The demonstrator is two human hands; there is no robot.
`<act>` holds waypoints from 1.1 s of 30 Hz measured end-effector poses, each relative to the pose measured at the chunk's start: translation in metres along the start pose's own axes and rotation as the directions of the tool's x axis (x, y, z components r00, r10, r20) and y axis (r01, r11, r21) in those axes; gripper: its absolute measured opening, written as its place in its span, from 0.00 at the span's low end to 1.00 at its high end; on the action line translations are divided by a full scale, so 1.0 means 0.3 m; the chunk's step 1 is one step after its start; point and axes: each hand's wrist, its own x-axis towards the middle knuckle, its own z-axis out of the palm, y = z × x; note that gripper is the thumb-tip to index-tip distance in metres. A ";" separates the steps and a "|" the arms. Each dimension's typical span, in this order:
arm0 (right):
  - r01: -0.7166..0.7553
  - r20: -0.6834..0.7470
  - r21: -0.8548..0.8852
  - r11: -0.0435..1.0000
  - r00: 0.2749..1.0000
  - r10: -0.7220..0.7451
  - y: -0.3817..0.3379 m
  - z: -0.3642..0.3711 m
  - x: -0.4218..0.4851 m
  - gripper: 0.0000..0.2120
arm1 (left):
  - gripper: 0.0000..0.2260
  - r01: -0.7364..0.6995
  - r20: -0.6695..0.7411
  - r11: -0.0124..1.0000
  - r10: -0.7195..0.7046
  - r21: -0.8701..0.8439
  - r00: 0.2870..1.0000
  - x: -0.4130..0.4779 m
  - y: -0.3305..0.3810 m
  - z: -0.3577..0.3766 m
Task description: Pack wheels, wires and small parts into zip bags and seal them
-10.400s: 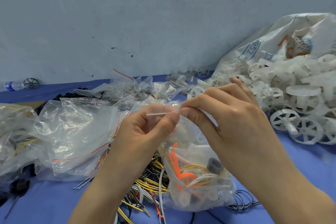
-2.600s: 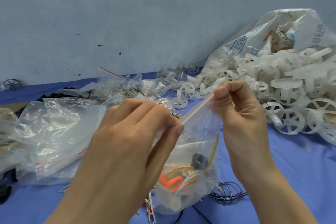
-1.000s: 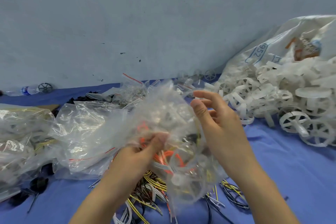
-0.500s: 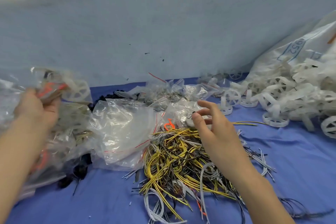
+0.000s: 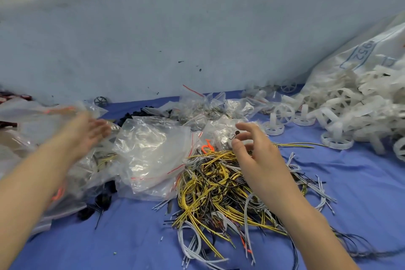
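Before me, a tangled heap of yellow, black and grey wires (image 5: 221, 184) lies on the blue cloth; crumpled clear zip bags (image 5: 151, 149) lie just left of it; white spoked wheels (image 5: 341, 116) are piled at right.

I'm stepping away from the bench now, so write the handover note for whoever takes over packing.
Left hand: open, fingers straight, over the heap of filled bags at the left; it holds nothing.
Right hand: open, fingers relaxed, above the wire pile; it holds nothing.
Things: empty zip bags lie mid-table, left of the wires. White wheels spill from the big sack at the right. Small bagged parts sit at the back.
Done: filled bags lie at the left; their seals are too blurred to check.
Left: take an empty bag, fill it with wheels, wires and parts, seal it, repeat.
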 end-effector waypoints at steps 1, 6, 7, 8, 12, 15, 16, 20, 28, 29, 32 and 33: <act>-0.001 -0.001 -0.002 1.000 1.000 0.001 0.000 -0.003 -0.003 0.16 | 0.09 -0.064 0.033 0.979 0.059 0.195 0.998 -0.029 -0.033 0.060; -0.005 0.001 -0.008 1.000 1.000 0.005 0.012 -0.023 -0.012 0.16 | 0.14 -0.419 0.420 0.621 0.156 0.663 0.894 -0.147 -0.214 0.349; -0.008 0.001 -0.010 1.000 1.000 0.008 0.017 -0.030 -0.013 0.16 | 0.17 -0.420 0.425 0.602 0.144 0.679 0.893 -0.152 -0.240 0.394; -0.011 0.002 -0.012 1.000 1.000 0.012 0.022 -0.038 -0.014 0.15 | 0.20 -0.416 0.429 0.583 0.125 0.698 0.895 -0.157 -0.257 0.436; -0.026 -0.011 -0.005 1.000 1.000 0.026 0.041 -0.075 -0.011 0.15 | 0.31 -0.335 0.371 0.523 0.038 0.784 0.928 -0.137 -0.315 0.518; -0.036 -0.044 0.013 0.999 0.998 0.036 0.052 -0.097 -0.005 0.14 | 0.23 -0.288 0.326 0.510 0.014 0.811 0.945 -0.118 -0.325 0.525; -0.038 -0.052 0.021 0.999 0.998 0.039 0.054 -0.103 -0.004 0.13 | 0.17 -0.287 0.322 0.507 0.020 0.813 0.946 -0.110 -0.327 0.523; -0.051 -0.066 0.045 0.998 0.996 0.054 0.058 -0.117 0.000 0.12 | 0.13 -0.240 0.277 0.571 0.022 0.785 0.961 -0.081 -0.337 0.503; -0.052 -0.039 0.038 0.998 0.998 0.054 0.039 -0.105 -0.014 0.13 | 0.22 -0.310 0.343 0.555 0.046 0.772 0.938 -0.071 -0.329 0.451; -0.052 -0.036 0.034 0.998 0.998 0.053 0.038 -0.104 -0.015 0.13 | 0.23 -0.390 0.400 0.473 0.083 0.790 0.913 -0.072 -0.327 0.453; -0.055 -0.033 0.032 0.998 0.998 0.056 0.038 -0.101 -0.016 0.13 | 0.14 -0.499 0.495 0.360 0.112 0.788 0.862 -0.064 -0.339 0.484; -0.055 -0.034 0.030 0.998 0.998 0.056 0.040 -0.101 -0.015 0.13 | 0.13 -0.484 0.485 0.362 0.094 0.797 0.869 -0.060 -0.344 0.496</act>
